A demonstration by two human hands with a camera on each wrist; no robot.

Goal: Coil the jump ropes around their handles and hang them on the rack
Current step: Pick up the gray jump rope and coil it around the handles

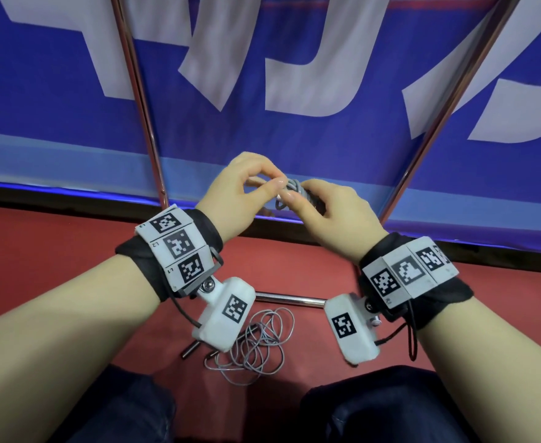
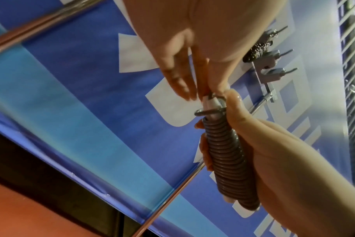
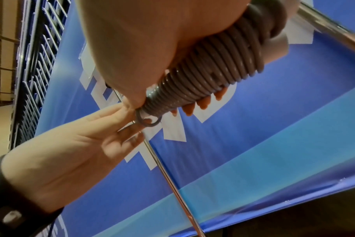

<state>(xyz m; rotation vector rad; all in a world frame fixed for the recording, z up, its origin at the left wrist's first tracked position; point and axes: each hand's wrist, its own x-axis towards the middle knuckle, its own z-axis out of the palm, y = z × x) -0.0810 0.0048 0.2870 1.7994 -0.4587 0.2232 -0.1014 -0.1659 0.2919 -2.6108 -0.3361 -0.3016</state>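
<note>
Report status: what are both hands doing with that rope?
Right hand grips grey rope coiled round its handles. Left hand pinches its end loop. Second loose grey rope on red floor.

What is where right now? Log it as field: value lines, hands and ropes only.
right hand: grips the coiled rope bundle, its handles wrapped in tight grey turns
left hand: fingers pinch the small end loop at the bundle's tip
second rope: loose tangle on the red floor, handles beside it
rack hooks: one already carries a coiled rope
</note>
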